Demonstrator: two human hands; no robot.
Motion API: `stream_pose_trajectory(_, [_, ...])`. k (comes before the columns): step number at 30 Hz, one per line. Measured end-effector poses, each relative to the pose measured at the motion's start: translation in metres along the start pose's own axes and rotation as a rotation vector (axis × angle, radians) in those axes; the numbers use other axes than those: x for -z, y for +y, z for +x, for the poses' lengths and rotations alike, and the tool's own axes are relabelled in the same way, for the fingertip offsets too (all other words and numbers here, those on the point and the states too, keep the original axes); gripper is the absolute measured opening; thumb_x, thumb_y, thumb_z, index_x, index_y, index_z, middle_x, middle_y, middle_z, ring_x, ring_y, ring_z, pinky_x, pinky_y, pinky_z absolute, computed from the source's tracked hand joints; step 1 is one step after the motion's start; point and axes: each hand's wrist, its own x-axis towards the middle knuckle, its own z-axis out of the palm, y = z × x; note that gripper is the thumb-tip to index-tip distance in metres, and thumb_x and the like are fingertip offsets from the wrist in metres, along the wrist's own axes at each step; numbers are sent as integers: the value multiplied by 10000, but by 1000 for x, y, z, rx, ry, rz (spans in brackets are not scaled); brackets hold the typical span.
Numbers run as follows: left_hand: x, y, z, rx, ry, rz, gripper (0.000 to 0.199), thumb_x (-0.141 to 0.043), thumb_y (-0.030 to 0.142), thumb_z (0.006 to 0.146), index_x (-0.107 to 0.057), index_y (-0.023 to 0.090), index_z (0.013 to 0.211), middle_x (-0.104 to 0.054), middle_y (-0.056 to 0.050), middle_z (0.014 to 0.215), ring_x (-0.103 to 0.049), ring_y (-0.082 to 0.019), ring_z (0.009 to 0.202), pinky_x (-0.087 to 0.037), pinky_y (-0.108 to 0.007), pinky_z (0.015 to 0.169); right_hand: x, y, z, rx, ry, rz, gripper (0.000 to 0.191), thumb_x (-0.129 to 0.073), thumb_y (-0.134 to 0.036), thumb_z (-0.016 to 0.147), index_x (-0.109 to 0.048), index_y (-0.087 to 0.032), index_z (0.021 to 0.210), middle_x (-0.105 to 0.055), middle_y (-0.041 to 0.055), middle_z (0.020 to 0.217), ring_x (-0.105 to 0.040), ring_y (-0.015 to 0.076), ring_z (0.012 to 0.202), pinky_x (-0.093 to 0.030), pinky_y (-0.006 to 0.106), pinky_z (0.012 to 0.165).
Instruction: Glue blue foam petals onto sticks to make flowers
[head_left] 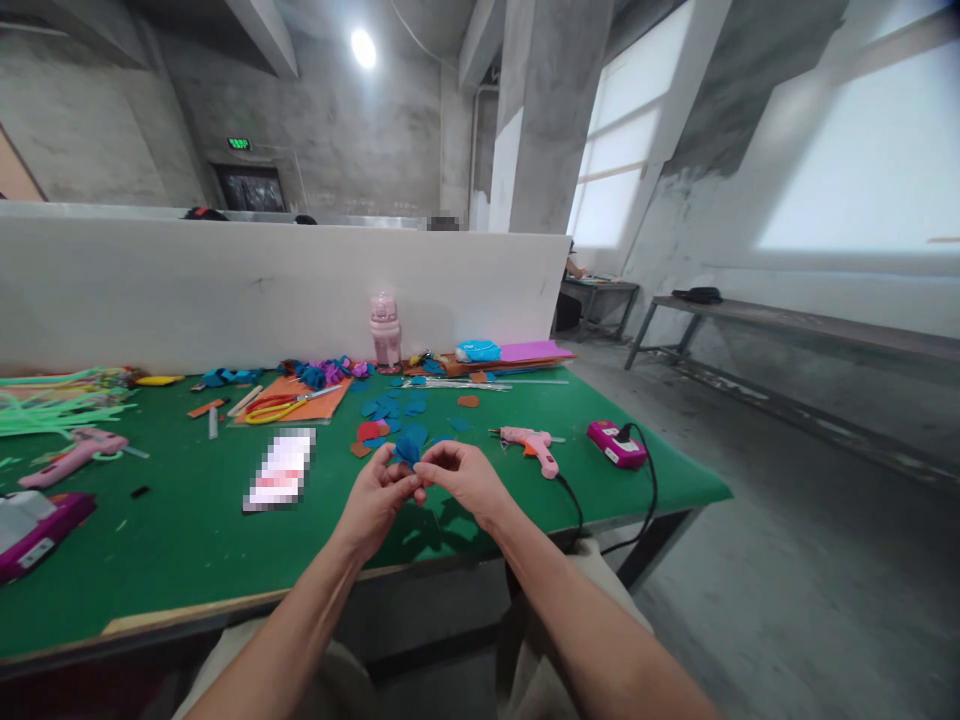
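Both of my hands meet over the green table (195, 560), near its front edge. Between the fingertips of my left hand (379, 495) is a blue paper or felt flower (409, 443) with cupped petals. My right hand (469, 478) pinches at its base, fingers closed against it. Just beyond lie several loose blue petals (384, 408) and a red petal piece (368, 431). A pink glue gun (531, 446) rests right of my right hand, its nozzle pointing left.
A purple power strip (616, 444) with a black cord sits at the right. Further left are a blurred phone-like object (281, 470), yellow-handled scissors (277, 408), another pink glue gun (75, 458) and green strips (60, 405). A pink bottle (385, 335) stands by the white partition (187, 290).
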Motion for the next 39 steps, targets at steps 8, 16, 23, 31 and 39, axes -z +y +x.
stream_pose_trajectory(8, [-1, 1, 2, -20, 122, 43, 375, -713, 220, 637, -472, 187, 923, -633, 32, 632, -593, -100, 573, -450, -198, 555, 15, 0, 7, 66, 157, -36, 230, -578, -383, 735, -541, -173, 648, -510, -40, 560, -466, 92, 544, -388, 221, 575])
stream_pose_trajectory(16, [3, -7, 4, -119, 129, 242, 339, -685, 223, 652, -462, 186, 905, -624, 48, 608, -590, -115, 541, -471, -242, 590, 11, 7, 3, 112, 13, -299, 280, -666, -358, 665, -666, -179, 880, -591, -5, 676, -514, 113, 606, -408, 227, 588])
stream_pose_trajectory(23, [2, -12, 1, -197, 201, 314, 356, -687, 225, 637, -482, 218, 927, -656, 8, 703, -633, -162, 679, -489, -271, 668, -3, 3, -2, 268, 121, -443, 131, -656, -294, 691, -683, -197, 776, -592, 12, 679, -529, 134, 626, -416, 248, 610])
stream_pose_trajectory(31, [2, 11, 0, -213, 113, 323, 222, -654, 257, 693, -559, 174, 876, -616, -18, 786, -574, -118, 631, -465, -244, 623, 5, -1, -2, 483, 198, -467, 126, -564, -205, 765, -657, -198, 849, -615, 27, 767, -543, 145, 704, -435, 259, 690])
stream_pose_trajectory(39, [-11, 27, -10, -47, 26, 171, 185, -615, 331, 734, -561, 160, 779, -544, 13, 602, -492, -96, 529, -393, -220, 524, 9, 6, -3, 525, 219, -514, 185, -548, -162, 770, -654, -216, 912, -645, 37, 836, -553, 162, 781, -435, 285, 744])
